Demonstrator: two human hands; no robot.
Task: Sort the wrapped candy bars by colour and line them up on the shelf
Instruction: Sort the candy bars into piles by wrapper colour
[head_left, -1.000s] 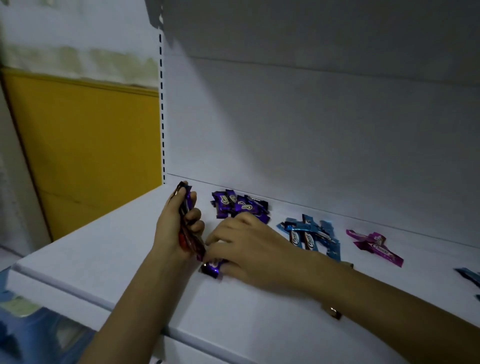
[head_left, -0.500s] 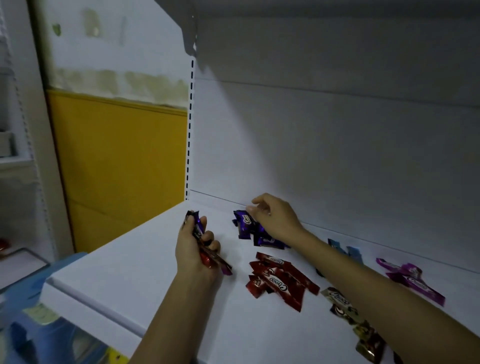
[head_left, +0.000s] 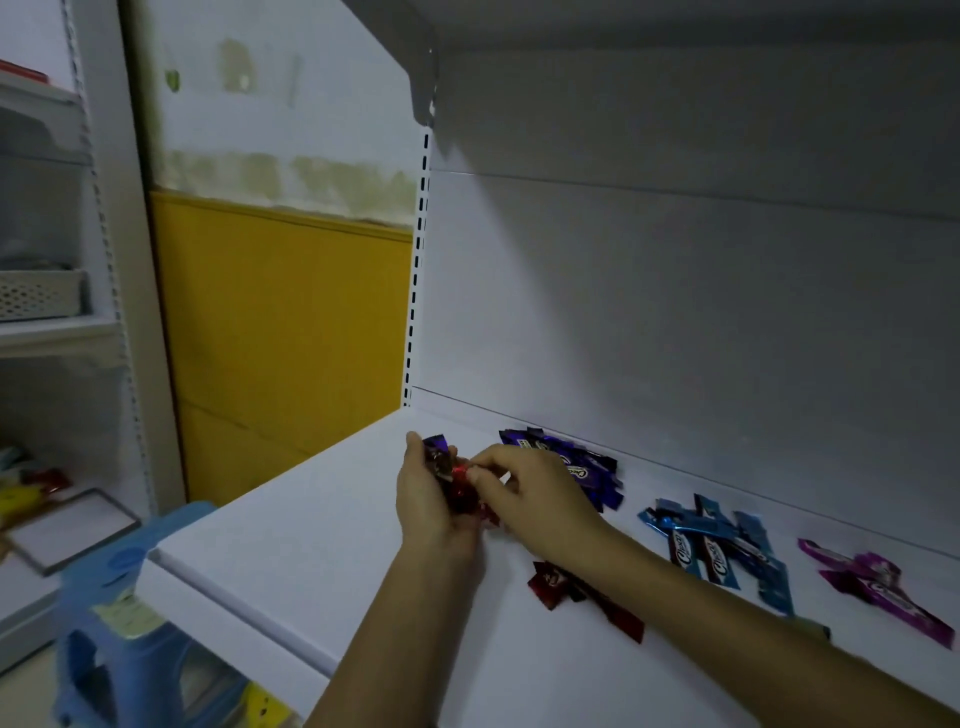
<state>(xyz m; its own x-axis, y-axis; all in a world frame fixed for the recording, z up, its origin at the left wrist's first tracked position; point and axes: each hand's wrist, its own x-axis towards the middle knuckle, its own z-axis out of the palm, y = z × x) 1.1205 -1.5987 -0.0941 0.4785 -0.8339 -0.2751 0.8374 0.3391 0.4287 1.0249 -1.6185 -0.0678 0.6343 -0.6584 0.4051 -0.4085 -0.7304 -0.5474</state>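
While some red candy bars (head_left: 558, 584) lie on the shelf (head_left: 291, 530) nearer than the fingers (head_left: 491, 462), the left hand (head_left: 428, 512) grips a bunch of bars (head_left: 439, 457). The right hand (head_left: 540, 501) pinches a red bar (head_left: 460, 474) in that bunch. Just behind the fingers sits the purple pile (head_left: 571, 465); the blue pile (head_left: 717, 545) and the pink pile (head_left: 878, 584) lie to their right.

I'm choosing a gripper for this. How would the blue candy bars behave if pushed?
The blue candy bars look flat and small: probably light, unlikely to roll. Glossy wrappers on the smooth shelf suggest easy sliding; the overlapping pile may scatter.
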